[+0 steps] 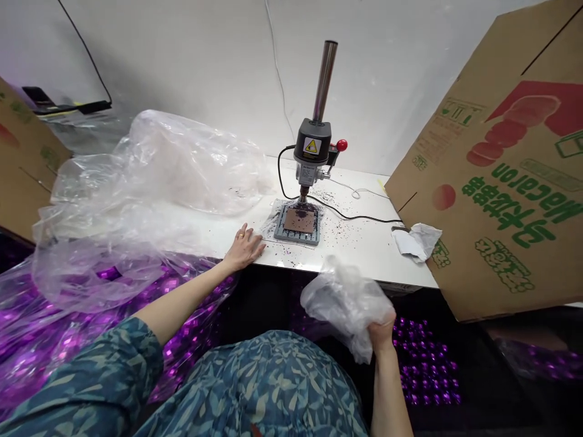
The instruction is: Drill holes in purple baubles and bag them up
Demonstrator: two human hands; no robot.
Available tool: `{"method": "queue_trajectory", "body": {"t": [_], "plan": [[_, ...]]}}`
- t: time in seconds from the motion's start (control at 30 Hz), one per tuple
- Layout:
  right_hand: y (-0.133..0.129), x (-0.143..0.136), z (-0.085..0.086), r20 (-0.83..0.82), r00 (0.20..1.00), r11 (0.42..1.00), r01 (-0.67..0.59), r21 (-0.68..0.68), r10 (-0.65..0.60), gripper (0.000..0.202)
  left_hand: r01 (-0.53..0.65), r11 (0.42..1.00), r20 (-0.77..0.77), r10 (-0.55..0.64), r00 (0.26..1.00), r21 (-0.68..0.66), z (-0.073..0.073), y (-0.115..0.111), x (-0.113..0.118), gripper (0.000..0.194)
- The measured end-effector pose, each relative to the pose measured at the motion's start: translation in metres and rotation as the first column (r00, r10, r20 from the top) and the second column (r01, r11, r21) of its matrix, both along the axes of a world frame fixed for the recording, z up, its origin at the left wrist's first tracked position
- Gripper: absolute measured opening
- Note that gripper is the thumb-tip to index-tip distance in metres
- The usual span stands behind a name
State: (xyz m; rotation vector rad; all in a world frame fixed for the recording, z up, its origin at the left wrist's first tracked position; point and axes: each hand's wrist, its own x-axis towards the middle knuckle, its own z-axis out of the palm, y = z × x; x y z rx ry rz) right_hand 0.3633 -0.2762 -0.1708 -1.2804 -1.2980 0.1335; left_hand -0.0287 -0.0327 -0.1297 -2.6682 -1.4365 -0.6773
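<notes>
My left hand [245, 246] rests flat, fingers spread, on the near edge of the white table [364, 249], just left of a small bench drill press [312, 155]. The press has a steel column, a red-knobbed lever and a grey base [279, 229] with a brown board on it, dusted with dark purple chips. My right hand [381, 335] is below the table edge, closed on a crumpled clear plastic bag [344, 300].
A large clear plastic sheet [150, 182] covers the table's left part. Shiny purple pieces [423, 358] lie below in front and to the left. A big printed cardboard box [505, 164] stands at right, crumpled white paper [416, 240] beside it. The black cable [350, 215] crosses the table.
</notes>
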Motion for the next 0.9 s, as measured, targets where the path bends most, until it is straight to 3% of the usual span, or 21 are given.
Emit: {"method": "queue_trajectory", "body": {"t": [0.1,0.23,0.33,0.4,0.5,0.57,0.63,0.73,0.83,0.9], "plan": [[-0.004,-0.01,0.004,0.267,0.962,0.997,-0.042,-0.057,0.056,0.017,-0.009,1.0,-0.026,0.009,1.0,-0.015,0.002,-0.003,0.0,0.048],[0.0,-0.001,0.004,0.492,0.87,0.999,0.013,-0.048,0.013,0.015,-0.031,0.999,-0.051,0.03,0.998,-0.016,0.004,-0.008,0.003,0.046],[0.019,0.008,0.004,0.587,0.809,0.999,-0.026,0.025,0.007,0.016,-0.03,1.0,-0.097,0.03,0.995,0.002,0.005,-0.006,0.008,0.043],[0.036,0.01,0.01,0.651,0.759,0.997,-0.052,0.051,0.007,0.019,0.032,0.999,-0.152,-0.032,0.988,0.0,0.007,-0.003,0.01,0.042],[0.064,0.01,0.027,0.759,0.65,0.989,-0.128,0.071,0.029,0.021,0.159,0.987,-0.206,-0.161,0.965,-0.025,0.01,0.001,0.009,0.039],[0.083,0.013,0.041,0.817,0.569,0.973,-0.227,0.044,0.096,0.019,0.174,0.984,-0.209,-0.175,0.962,-0.026,0.011,0.001,0.006,0.04],[0.102,0.018,0.054,0.846,0.484,0.934,-0.356,-0.041,0.222,0.016,0.159,0.987,-0.208,-0.159,0.965,-0.017,0.011,-0.001,0.001,0.042],[0.127,0.027,0.059,0.811,0.354,0.817,-0.523,-0.241,0.466,0.015,0.172,0.985,-0.222,-0.175,0.959,-0.031,0.008,-0.006,-0.007,0.043],[0.141,0.029,0.045,0.713,0.292,0.7,-0.605,-0.379,0.638,0.026,0.202,0.977,-0.226,-0.212,0.951,-0.066,0.005,-0.013,-0.015,0.046],[0.139,0.025,0.031,0.68,0.287,0.673,-0.616,-0.409,0.675,0.035,0.22,0.972,-0.213,-0.232,0.949,-0.081,0.004,-0.018,-0.021,0.053]]}}
